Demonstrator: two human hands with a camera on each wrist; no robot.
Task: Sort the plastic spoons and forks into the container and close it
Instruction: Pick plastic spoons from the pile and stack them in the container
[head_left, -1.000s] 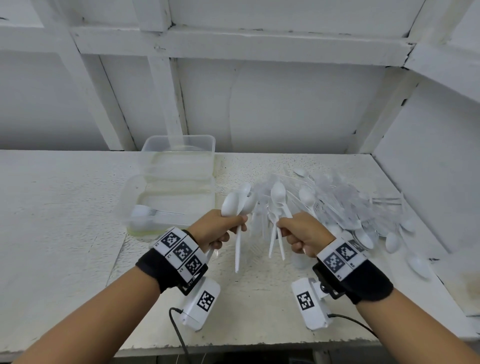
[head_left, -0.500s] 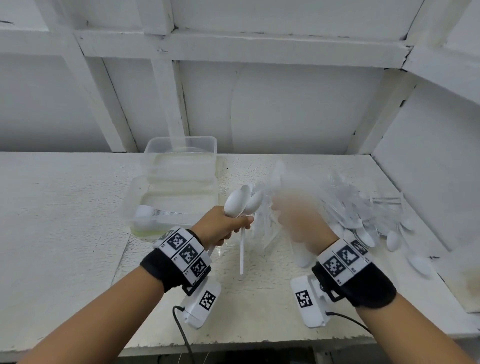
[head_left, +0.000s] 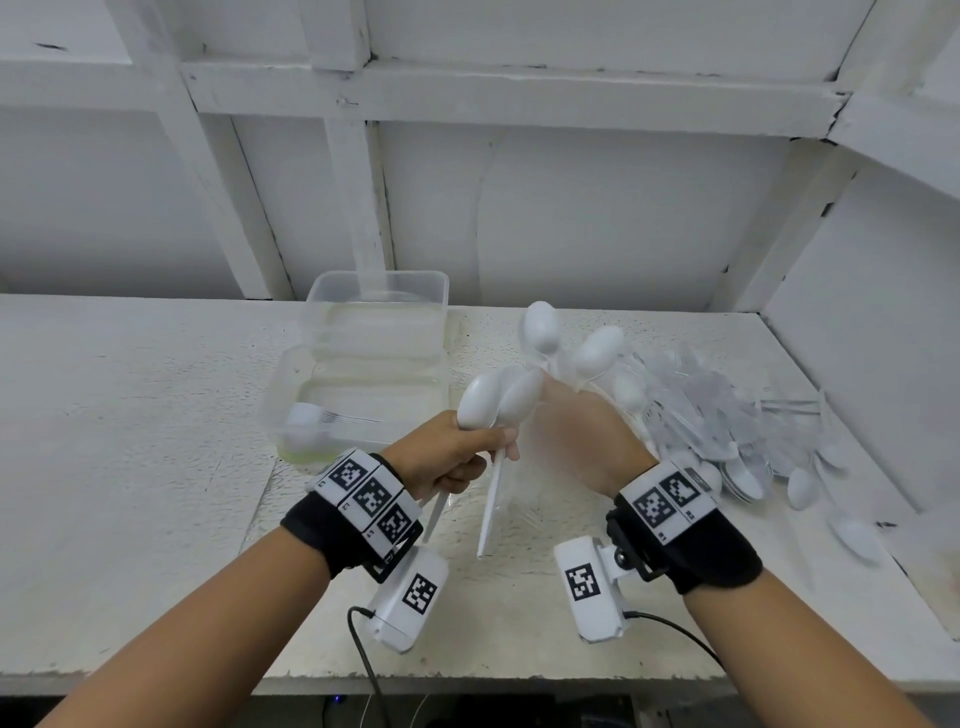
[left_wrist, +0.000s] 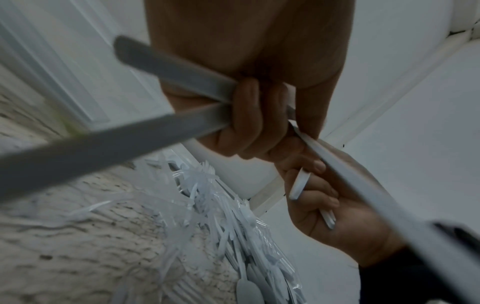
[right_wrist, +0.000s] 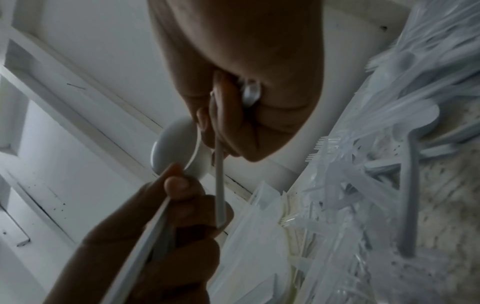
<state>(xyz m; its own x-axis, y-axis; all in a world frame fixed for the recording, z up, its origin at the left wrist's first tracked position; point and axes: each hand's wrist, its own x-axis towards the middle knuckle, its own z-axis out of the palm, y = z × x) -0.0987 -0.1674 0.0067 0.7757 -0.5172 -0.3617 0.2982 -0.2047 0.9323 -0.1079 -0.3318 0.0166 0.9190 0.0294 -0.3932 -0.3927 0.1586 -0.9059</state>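
A white table (head_left: 130, 441) is running along a white panelled wall (head_left: 571, 218), and everything is sitting or being held over it. On its right side a big loose pile of plastic spoons and forks (head_left: 727, 415) is sprawling toward the corner, white spoons mixed with clear pieces, some still in clear wrapping. Left of the pile, well apart from it, the clear container (head_left: 374, 332) is standing open toward the back of the table, with what looks like its lid (head_left: 291, 395) lying just in front of it; a little cutlery is resting there, though I cannot tell whether it is on the lid or in a tray. In front of all this the person is holding both hands up side by side, nearly touching. The left hand (head_left: 447, 457) is gripping a small bunch of white spoons (head_left: 493, 400), fingers wrapped tight round the handles, bowls pointing up and handles sticking out below the fist. The right hand (head_left: 582, 441), blurred, is closing its fingers round a few more spoons (head_left: 566, 338), their bowls standing above the knuckles.
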